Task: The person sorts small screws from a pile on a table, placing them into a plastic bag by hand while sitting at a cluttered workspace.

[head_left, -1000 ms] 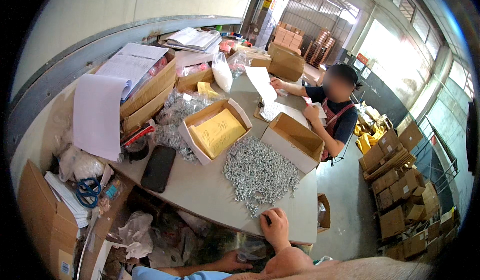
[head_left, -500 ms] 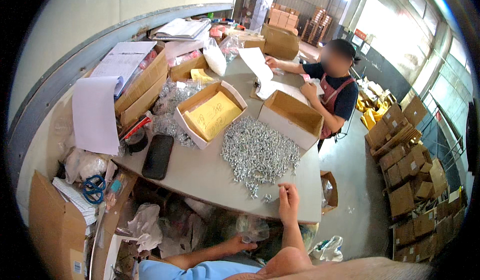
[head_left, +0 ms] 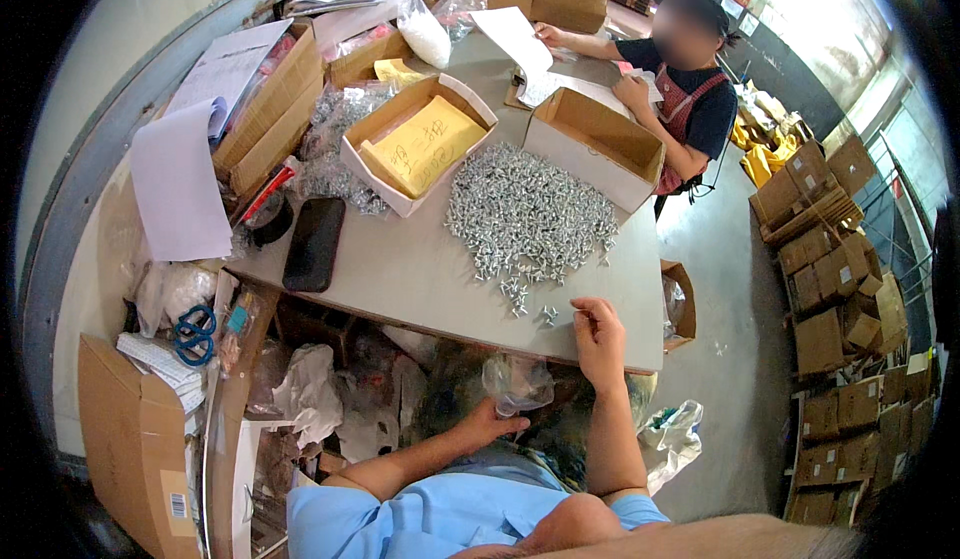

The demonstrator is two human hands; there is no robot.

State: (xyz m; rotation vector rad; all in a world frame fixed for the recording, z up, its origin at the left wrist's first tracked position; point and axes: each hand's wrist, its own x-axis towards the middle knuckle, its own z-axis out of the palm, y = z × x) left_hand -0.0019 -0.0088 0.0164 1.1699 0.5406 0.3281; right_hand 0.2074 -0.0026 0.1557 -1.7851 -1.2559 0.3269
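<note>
A pile of small silvery screws [head_left: 525, 219] is spread on the grey table [head_left: 400, 279]. A few loose screws [head_left: 547, 315] lie apart from it, close to the front edge. Just right of these rests my right hand [head_left: 602, 339], its fingers bent and a gap between thumb and forefinger; I see nothing held there. Below the table edge, my left hand [head_left: 482, 427] is closed on a clear plastic bag [head_left: 517, 383] whose contents I cannot make out.
Behind the pile stand a white carton with a yellow envelope [head_left: 425, 147] and an open carton [head_left: 595, 149]. A black phone [head_left: 314, 244] lies to the left, above blue scissors [head_left: 194, 336]. Across the table a co-worker [head_left: 690, 99] holds papers. Stacked cardboard boxes [head_left: 835, 319] line the right.
The view has tilted down, so the table sits higher in the picture and more of my arms shows. Both hands keep about the same places by the table edge.
</note>
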